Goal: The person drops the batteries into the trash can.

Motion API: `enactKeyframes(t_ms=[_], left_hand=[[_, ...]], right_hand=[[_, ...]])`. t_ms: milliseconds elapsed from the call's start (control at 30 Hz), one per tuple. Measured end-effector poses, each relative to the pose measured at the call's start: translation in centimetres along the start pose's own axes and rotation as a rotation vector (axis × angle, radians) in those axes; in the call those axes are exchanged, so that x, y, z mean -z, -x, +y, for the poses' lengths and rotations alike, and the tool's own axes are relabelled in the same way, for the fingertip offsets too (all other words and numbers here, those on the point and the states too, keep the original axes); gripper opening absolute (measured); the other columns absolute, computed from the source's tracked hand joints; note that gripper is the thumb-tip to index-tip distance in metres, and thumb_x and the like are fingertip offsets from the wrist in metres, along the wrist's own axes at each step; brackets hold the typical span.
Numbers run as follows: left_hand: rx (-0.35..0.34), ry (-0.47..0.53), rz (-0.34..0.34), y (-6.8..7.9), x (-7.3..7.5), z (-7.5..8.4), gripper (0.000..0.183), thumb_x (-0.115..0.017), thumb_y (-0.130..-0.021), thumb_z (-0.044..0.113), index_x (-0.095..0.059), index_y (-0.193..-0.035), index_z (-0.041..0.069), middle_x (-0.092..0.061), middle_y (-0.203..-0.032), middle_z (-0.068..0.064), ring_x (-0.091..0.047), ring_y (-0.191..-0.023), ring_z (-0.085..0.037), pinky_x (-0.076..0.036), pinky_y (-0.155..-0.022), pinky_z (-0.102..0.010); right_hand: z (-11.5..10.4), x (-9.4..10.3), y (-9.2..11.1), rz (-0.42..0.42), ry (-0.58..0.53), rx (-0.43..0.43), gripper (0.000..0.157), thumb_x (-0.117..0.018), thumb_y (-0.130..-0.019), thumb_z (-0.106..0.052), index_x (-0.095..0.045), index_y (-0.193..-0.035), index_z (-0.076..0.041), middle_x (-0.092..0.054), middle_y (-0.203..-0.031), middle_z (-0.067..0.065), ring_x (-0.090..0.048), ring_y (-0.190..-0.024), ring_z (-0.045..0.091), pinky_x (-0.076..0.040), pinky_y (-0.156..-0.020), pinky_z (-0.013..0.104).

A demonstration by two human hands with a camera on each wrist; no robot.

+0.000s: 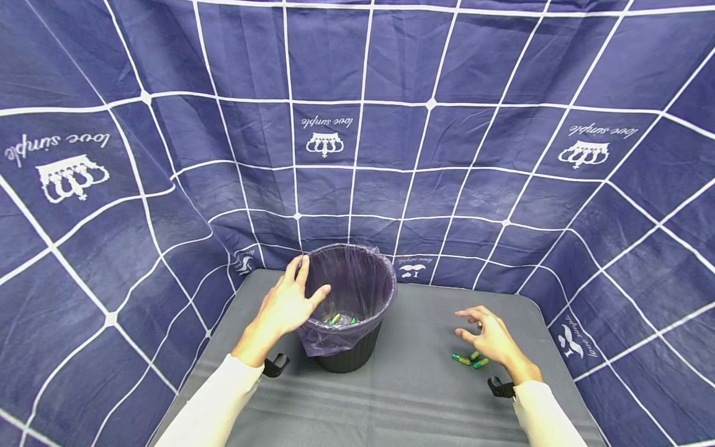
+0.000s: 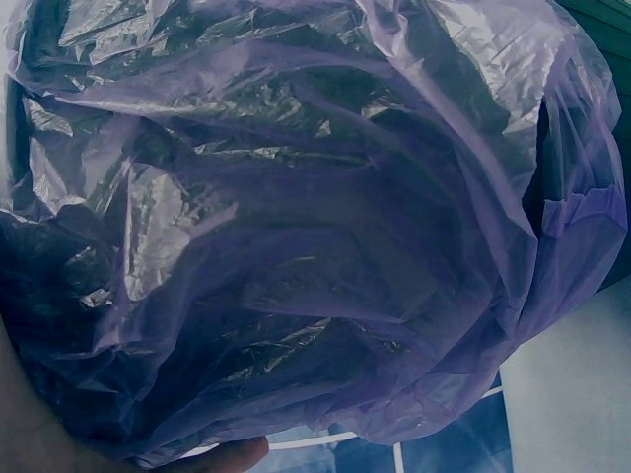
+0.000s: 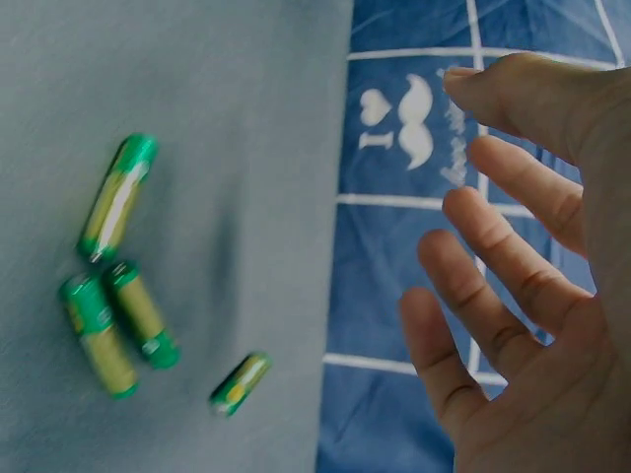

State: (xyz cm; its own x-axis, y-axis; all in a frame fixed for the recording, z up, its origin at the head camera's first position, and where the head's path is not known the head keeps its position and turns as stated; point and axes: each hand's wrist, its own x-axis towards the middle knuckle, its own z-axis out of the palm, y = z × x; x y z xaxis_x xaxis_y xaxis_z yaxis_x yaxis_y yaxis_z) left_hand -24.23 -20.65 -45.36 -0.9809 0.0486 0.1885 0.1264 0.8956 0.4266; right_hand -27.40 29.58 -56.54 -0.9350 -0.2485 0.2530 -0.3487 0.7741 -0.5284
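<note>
A black bin [image 1: 345,357] lined with a translucent purple bag [image 1: 335,341] stands on the grey table, with small green-and-yellow batteries [image 1: 334,319] at its bottom. My left hand [image 1: 287,304] is at the bin's left rim, fingers extended and thumb reaching over the opening. In the left wrist view the crinkled bag [image 2: 325,227] fills most of the picture. My right hand [image 1: 488,335] hovers over several loose batteries [image 1: 461,359], its fingers spread and loosely bent, holding nothing. The right wrist view shows a cluster of batteries [image 3: 120,197] and a smaller one [image 3: 240,382] apart from it.
Dark blue cloth [image 1: 391,143] with white grid lines hangs behind the table and along both sides. The grey tabletop [image 1: 419,397] extends between the bin and the loose batteries. A black strap [image 1: 275,365] sits at each wrist.
</note>
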Motion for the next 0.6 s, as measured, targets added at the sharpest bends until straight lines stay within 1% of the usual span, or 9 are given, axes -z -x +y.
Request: enactKeyframes(t_ms=[67,133,233,433,600], left_hand=[[-0.009,0.001,0.008,0.0,0.0,-0.1,0.097,-0.062,-0.114,0.063,-0.031,-0.183,0.002,-0.03,-0.19,-0.021,-0.052,-0.163,-0.057,-0.053,-0.121,-0.074],[-0.016,-0.001,0.015,0.0,-0.1,-0.1,0.096,-0.062,-0.114,0.062,-0.032,-0.183,0.001,-0.03,-0.19,-0.022,-0.052,-0.164,-0.057,-0.054,-0.121,-0.073],[-0.018,-0.003,0.012,0.0,-0.2,-0.1,0.097,-0.062,-0.114,0.062,-0.032,-0.183,0.001,-0.03,-0.19,-0.022,-0.052,-0.164,-0.057,-0.054,-0.121,-0.074],[-0.004,-0.003,-0.002,0.0,-0.1,-0.2,0.099,-0.062,-0.114,0.064,-0.029,-0.184,0.003,-0.027,-0.192,-0.02,-0.051,-0.165,-0.057,-0.053,-0.123,-0.074],[-0.011,-0.006,0.01,-0.1,-0.2,-0.2,0.097,-0.062,-0.115,0.062,-0.029,-0.184,0.002,-0.028,-0.191,-0.021,-0.052,-0.164,-0.057,-0.053,-0.121,-0.074]], right_hand=[[0.7,0.0,0.5,-0.002,0.005,-0.012,0.037,-0.099,-0.095,-0.016,-0.087,-0.129,-0.014,-0.081,-0.129,0.01,-0.078,-0.113,0.034,-0.058,-0.083,0.035],[1.3,0.0,1.0,-0.006,0.011,-0.022,0.037,-0.099,-0.094,-0.016,-0.087,-0.129,-0.013,-0.081,-0.129,0.012,-0.078,-0.113,0.034,-0.057,-0.083,0.034],[2.3,-0.1,1.8,-0.025,0.017,-0.041,0.038,-0.099,-0.094,-0.016,-0.087,-0.13,-0.01,-0.081,-0.13,0.014,-0.077,-0.113,0.035,-0.057,-0.082,0.036],[3.9,-0.3,3.1,-0.052,0.035,-0.085,0.043,-0.101,-0.092,-0.017,-0.086,-0.131,-0.007,-0.079,-0.132,0.018,-0.081,-0.114,0.042,-0.062,-0.086,0.039],[4.9,-0.6,4.1,-0.066,0.033,-0.128,0.051,-0.103,-0.089,-0.021,-0.085,-0.134,-0.007,-0.078,-0.132,0.02,-0.08,-0.113,0.039,-0.064,-0.09,0.046]])
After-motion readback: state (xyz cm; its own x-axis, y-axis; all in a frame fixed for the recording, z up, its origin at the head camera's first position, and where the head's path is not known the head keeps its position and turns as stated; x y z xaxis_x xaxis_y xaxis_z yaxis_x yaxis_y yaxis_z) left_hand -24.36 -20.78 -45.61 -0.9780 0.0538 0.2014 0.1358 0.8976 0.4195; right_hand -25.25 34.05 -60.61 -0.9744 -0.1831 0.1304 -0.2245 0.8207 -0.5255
